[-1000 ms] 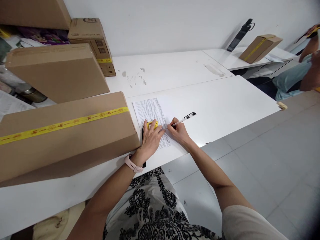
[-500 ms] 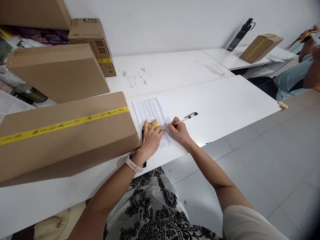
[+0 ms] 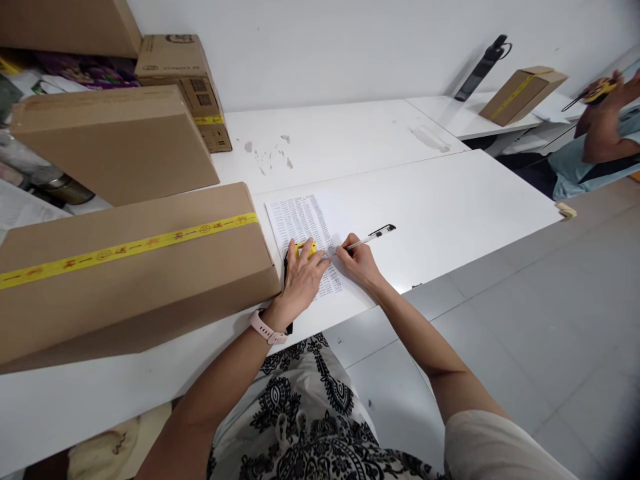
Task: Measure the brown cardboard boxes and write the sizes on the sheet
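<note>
A sheet of paper [image 3: 295,217] printed with columns of small text lies on the white table. My left hand [image 3: 303,273], with a pink watch band at its wrist, rests on the sheet. Its fingers are bent over a yellow tape measure [image 3: 306,249], mostly hidden under them; a black strap shows beside the hand. Between thumb and fingers, my right hand [image 3: 359,261] grips a clear pen with a black cap clip [image 3: 379,235]. The pen's tip is hidden by the fingers, close to the sheet's right edge.
A long taped cardboard box [image 3: 135,267] lies just left of the sheet. Behind it stand another carton [image 3: 120,147] and a smaller box [image 3: 185,73]. At the back right are a dark bottle [image 3: 481,70], a small taped box [image 3: 523,97] and a co-worker's arm [image 3: 605,133].
My hands, the pen and the tape measure stay in place. At the far right, the co-worker's hands have come further into view with a yellow and black object.
</note>
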Motion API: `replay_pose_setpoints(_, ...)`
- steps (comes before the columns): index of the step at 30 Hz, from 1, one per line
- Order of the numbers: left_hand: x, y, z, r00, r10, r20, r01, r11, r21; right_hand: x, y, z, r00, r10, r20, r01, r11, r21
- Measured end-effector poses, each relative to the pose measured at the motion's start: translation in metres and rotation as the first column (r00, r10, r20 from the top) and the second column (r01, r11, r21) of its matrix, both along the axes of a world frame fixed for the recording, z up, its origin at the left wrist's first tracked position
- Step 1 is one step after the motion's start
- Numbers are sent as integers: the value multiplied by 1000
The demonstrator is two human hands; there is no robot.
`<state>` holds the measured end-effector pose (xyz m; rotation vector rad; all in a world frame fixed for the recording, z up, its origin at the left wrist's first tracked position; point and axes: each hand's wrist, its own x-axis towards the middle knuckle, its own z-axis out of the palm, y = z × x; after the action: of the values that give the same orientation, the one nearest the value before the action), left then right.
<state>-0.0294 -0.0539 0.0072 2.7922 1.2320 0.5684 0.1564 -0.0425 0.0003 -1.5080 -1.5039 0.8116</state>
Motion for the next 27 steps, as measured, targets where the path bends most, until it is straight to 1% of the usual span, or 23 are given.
replay_pose_setpoints(9, 0, 0, 0, 1000, -2, -3, 2, 1000, 5, 0, 0, 3, 1000, -3, 12, 3, 1000, -20)
replay_pose_setpoints(14, 0, 0, 0, 1000, -6, 15, 6, 1000, -14, 0, 0, 2, 1000, -13, 13, 13, 1000, -19)
replay_pose_setpoints(21, 0, 0, 0, 1000, 1, -5, -1, 1000, 6, 0, 0, 2, 1000, -18, -17, 18, 1000, -23)
replay_pose_setpoints(27, 0, 0, 0, 1000, 2, 1, -2, 1000, -5, 1, 1, 2, 999, -36, 1, 36, 999, -6)
